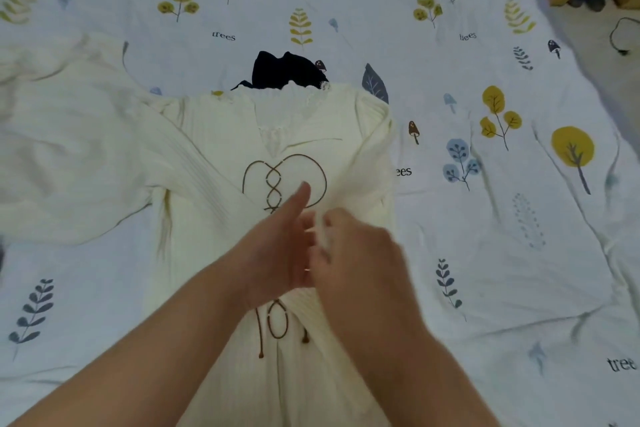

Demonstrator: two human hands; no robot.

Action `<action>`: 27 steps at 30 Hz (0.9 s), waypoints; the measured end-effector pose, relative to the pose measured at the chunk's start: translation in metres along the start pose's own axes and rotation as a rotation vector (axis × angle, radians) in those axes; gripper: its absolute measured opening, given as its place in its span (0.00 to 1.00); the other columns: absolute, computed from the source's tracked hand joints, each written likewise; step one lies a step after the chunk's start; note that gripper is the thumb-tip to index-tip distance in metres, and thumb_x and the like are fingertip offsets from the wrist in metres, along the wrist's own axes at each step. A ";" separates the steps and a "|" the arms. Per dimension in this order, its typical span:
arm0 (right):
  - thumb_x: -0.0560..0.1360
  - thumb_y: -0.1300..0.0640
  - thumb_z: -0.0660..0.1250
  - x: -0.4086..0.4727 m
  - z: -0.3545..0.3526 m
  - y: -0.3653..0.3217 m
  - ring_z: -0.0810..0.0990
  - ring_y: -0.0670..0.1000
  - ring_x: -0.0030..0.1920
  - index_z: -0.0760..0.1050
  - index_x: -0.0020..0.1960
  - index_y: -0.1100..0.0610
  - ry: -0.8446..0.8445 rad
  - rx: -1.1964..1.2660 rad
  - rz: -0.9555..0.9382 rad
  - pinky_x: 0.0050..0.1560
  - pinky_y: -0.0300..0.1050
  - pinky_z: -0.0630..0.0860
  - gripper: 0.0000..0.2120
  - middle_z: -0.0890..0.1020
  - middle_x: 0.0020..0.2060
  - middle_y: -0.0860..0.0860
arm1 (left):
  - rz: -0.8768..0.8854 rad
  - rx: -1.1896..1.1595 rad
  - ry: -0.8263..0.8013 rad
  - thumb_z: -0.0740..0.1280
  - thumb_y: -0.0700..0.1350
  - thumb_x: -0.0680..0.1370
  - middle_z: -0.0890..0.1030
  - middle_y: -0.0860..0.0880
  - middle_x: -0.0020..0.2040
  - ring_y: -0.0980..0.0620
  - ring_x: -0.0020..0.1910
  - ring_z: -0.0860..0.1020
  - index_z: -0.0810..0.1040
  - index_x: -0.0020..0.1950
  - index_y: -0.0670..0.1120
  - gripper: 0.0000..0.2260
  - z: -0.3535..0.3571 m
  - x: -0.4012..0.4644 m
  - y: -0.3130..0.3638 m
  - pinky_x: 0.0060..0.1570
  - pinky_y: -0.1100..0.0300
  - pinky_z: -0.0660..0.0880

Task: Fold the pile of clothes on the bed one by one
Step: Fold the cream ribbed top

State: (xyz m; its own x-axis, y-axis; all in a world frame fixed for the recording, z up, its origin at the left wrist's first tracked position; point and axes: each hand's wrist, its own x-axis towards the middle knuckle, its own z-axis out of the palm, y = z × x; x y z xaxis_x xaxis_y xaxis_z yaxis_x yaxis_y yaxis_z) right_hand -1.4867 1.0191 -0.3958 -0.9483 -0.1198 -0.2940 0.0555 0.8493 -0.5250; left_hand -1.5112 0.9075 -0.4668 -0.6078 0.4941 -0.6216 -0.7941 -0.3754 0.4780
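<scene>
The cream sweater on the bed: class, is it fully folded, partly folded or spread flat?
Partly folded. The cream sweater has one sleeve spread across the bedsheet, while the other sleeve is turned in over the front, where both hands meet.

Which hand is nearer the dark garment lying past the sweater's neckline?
Left. The left hand has fingers reaching up over the lacing toward the dark garment. The right hand sits lower and to the right, pinching a fold of the sweater.
</scene>
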 end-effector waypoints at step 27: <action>0.68 0.46 0.71 -0.038 0.079 -0.006 0.77 0.52 0.51 0.75 0.58 0.53 -0.452 -0.202 -0.352 0.54 0.46 0.71 0.21 0.80 0.49 0.54 | 0.034 0.273 0.616 0.65 0.47 0.77 0.82 0.44 0.42 0.47 0.39 0.79 0.78 0.49 0.42 0.09 -0.083 -0.032 -0.024 0.41 0.58 0.75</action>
State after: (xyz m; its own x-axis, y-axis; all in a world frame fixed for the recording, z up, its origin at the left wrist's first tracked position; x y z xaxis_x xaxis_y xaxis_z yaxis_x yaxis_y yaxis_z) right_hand -1.4266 0.9782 -0.4443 -0.6695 -0.5803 -0.4636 -0.3398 0.7943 -0.5036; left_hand -1.4733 0.8351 -0.5097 -0.5872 -0.0818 -0.8053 -0.7947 -0.1311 0.5927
